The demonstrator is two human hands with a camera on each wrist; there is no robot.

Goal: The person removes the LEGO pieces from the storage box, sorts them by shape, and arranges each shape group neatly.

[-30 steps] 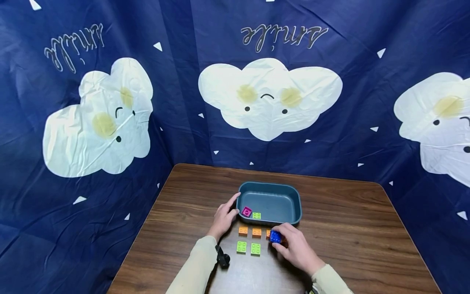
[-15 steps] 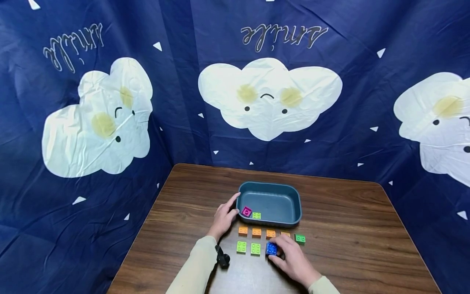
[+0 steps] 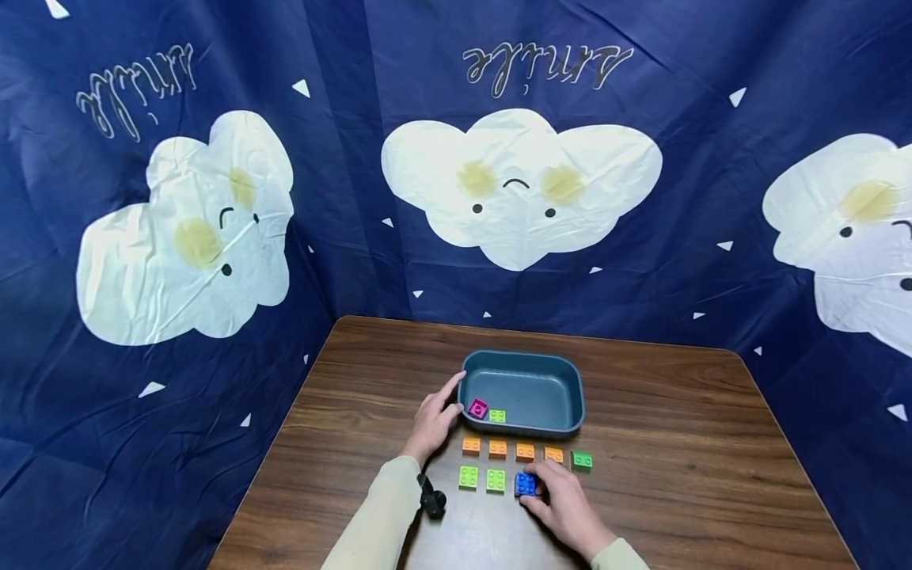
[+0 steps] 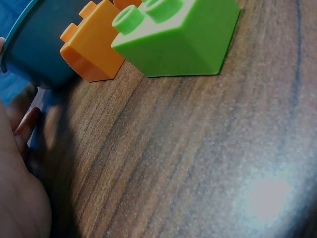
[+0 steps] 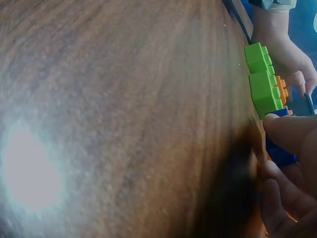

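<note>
My right hand point(image 3: 568, 507) pinches a blue toy building brick point(image 3: 525, 484) between thumb and fingers, at the right end of the front row. In the right wrist view the thumb and fingers partly hide this blue brick point(image 5: 280, 154). Two lime green bricks point(image 3: 495, 480) stand to its left in that row. My left hand point(image 3: 431, 423) touches the left end of a dark teal tray point(image 3: 523, 432), its fingers extended along the rim. Inside the tray's near left corner lie a magenta brick point(image 3: 478, 408), tipped over, and a lime green brick point(image 3: 496, 416).
Several orange bricks point(image 3: 497, 450) form a row between the tray and the front row, with a darker green brick point(image 3: 581, 461) at its right end. All stand on a brown wood-grain table point(image 3: 663, 443). A navy cloth point(image 3: 342, 198) with cloud prints hangs behind and at the sides.
My right hand has brought the blue brick from over the orange row toward me, into line with the lime green bricks. The orange row and green brick are uncovered. My left hand stays put.
</note>
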